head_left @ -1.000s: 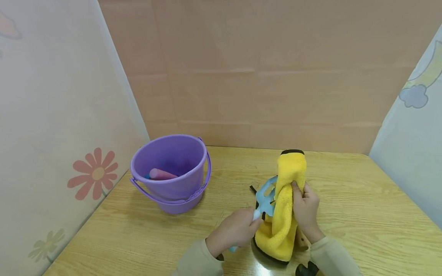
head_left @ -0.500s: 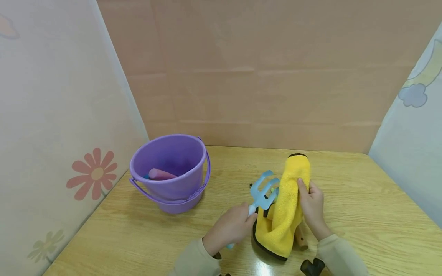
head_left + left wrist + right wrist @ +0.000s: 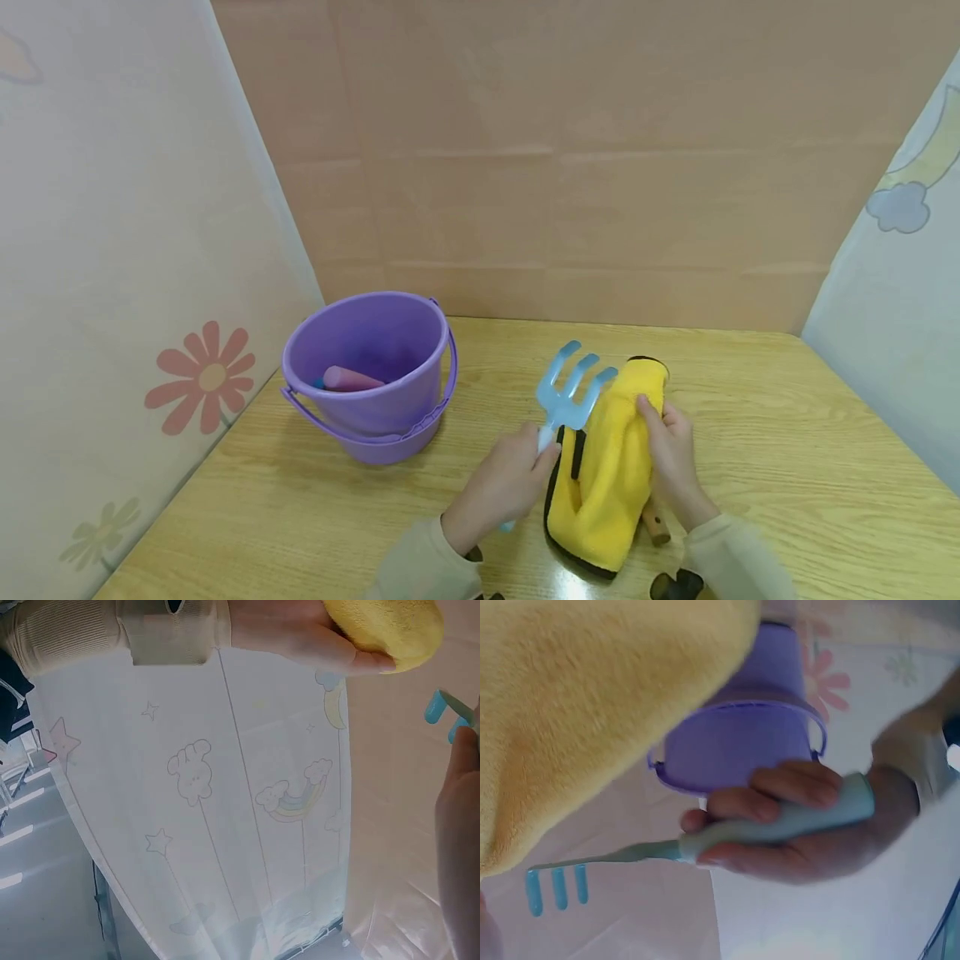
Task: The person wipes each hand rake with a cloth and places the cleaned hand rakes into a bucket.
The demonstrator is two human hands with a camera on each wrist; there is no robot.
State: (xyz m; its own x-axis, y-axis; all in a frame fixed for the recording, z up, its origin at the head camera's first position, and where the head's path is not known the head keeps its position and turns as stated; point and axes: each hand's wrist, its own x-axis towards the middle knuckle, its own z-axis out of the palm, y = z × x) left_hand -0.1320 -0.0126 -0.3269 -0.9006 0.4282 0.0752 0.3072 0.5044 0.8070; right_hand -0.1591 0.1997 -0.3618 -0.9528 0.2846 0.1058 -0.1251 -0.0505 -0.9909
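Observation:
My left hand grips the pale handle of a light blue garden hand fork. Three tines point up and away, beside the cloth's upper left side. The right wrist view shows my fingers curled round the fork's handle. In my right hand is a yellow plush cloth with dark edging, pinched between thumb and fingers at its upper right. It hangs folded and bunched. From behind its lower right side sticks the end of a wooden handle; the rest is hidden.
A purple bucket stands at the back left, its handle lowered to the front. Inside lie a pink cylindrical thing and something blue, mostly hidden. A brown-covered wall rises behind the wooden table, with pale printed sheets at both sides.
The fork has moved up and away from the cloth's folds, its tines now further back and in fuller view. The cloth's top has come down, and its lower folds have spread.

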